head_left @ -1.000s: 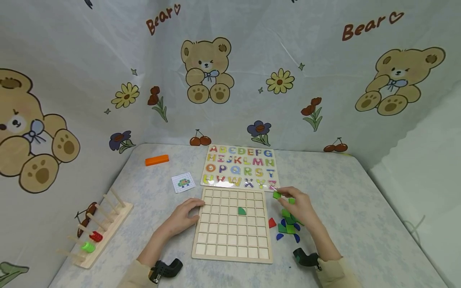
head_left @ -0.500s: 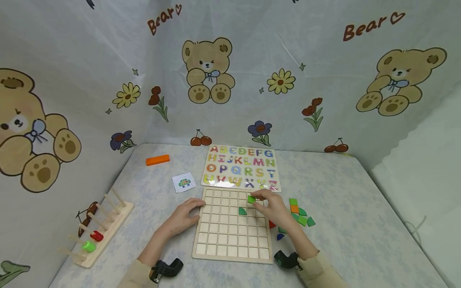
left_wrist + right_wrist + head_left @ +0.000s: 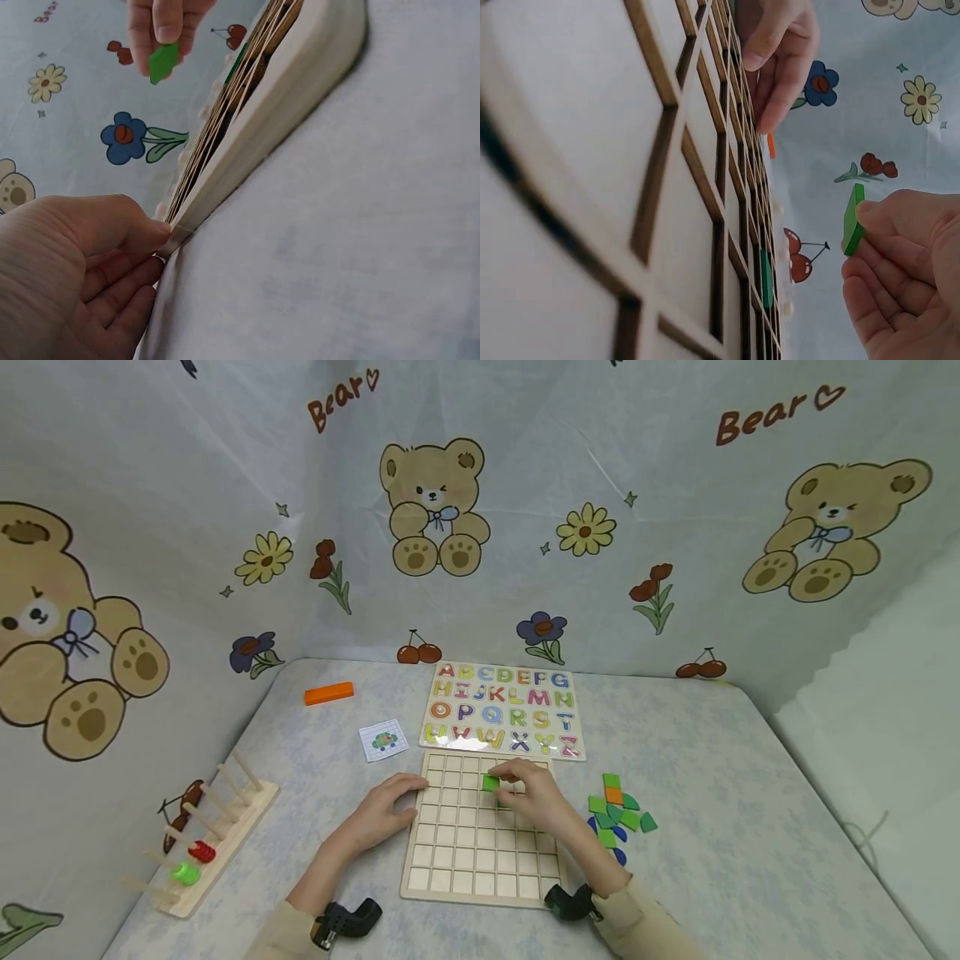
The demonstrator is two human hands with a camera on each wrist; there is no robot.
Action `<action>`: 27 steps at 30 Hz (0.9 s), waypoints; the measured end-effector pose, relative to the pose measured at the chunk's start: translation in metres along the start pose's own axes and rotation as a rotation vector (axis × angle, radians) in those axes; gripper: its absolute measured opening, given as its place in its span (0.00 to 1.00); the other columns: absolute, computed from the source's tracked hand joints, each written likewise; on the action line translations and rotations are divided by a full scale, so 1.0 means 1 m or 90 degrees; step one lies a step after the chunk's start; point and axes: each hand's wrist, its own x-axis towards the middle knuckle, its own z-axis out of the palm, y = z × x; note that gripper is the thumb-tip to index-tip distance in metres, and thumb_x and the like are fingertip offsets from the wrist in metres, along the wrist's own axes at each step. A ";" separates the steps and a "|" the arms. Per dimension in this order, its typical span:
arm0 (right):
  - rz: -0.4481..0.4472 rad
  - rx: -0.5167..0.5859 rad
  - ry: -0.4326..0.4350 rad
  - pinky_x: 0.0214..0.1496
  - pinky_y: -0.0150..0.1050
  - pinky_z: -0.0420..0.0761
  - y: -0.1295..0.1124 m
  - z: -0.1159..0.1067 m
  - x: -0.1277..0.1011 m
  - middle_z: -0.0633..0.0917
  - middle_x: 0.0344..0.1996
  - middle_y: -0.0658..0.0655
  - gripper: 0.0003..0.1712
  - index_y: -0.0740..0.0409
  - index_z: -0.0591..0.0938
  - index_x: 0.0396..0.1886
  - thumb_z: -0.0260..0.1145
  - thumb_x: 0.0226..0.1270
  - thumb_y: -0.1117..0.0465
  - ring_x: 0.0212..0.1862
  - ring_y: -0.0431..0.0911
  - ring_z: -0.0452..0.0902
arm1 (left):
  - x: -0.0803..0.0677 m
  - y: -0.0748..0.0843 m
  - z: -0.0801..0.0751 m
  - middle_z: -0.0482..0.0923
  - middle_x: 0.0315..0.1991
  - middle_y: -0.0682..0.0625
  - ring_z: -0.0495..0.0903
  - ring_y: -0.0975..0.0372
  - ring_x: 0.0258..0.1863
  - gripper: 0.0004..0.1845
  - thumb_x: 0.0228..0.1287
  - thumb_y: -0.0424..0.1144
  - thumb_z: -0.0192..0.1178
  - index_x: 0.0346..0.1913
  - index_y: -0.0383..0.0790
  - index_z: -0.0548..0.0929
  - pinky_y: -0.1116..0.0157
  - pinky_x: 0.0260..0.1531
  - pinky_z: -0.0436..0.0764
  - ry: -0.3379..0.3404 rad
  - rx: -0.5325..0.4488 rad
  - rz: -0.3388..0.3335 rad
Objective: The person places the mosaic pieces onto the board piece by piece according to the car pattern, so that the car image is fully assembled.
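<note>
A wooden grid board [image 3: 480, 847] lies flat in front of me on the table. My right hand [image 3: 525, 793] hovers over its upper middle cells and pinches a bright green square tile [image 3: 491, 783] between thumb and fingers; the same green tile [image 3: 853, 219] [image 3: 163, 62] shows edge-on in both wrist views. A dark green piece [image 3: 766, 278] sits in a cell just under that hand. My left hand [image 3: 382, 810] rests with straight fingers against the board's left edge [image 3: 225, 172], steadying it.
A pile of green, blue and orange tiles [image 3: 618, 814] lies right of the board. An alphabet puzzle [image 3: 501, 710] lies behind it, with a small picture card [image 3: 383, 740] and an orange block [image 3: 327, 693] to the left. A wooden peg rack [image 3: 206, 835] stands at the table's left edge.
My right hand has carried the green tile leftward from the loose pile to above the board's upper middle. The left hand has stayed at the board's edge.
</note>
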 end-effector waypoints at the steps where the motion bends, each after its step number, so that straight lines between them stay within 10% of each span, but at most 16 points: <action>1: 0.000 -0.002 -0.002 0.45 0.44 0.80 0.000 0.002 0.001 0.83 0.42 0.53 0.14 0.60 0.82 0.46 0.68 0.59 0.67 0.43 0.50 0.79 | 0.000 0.000 0.000 0.71 0.58 0.50 0.67 0.53 0.62 0.23 0.60 0.27 0.60 0.59 0.38 0.76 0.51 0.60 0.67 -0.001 0.000 0.002; 27: 0.028 0.003 -0.031 0.46 0.35 0.79 0.015 0.019 -0.003 0.81 0.42 0.51 0.14 0.60 0.83 0.45 0.69 0.58 0.67 0.44 0.44 0.78 | 0.001 -0.001 0.001 0.71 0.58 0.50 0.67 0.54 0.62 0.23 0.59 0.27 0.61 0.59 0.38 0.76 0.53 0.61 0.66 0.002 0.002 0.000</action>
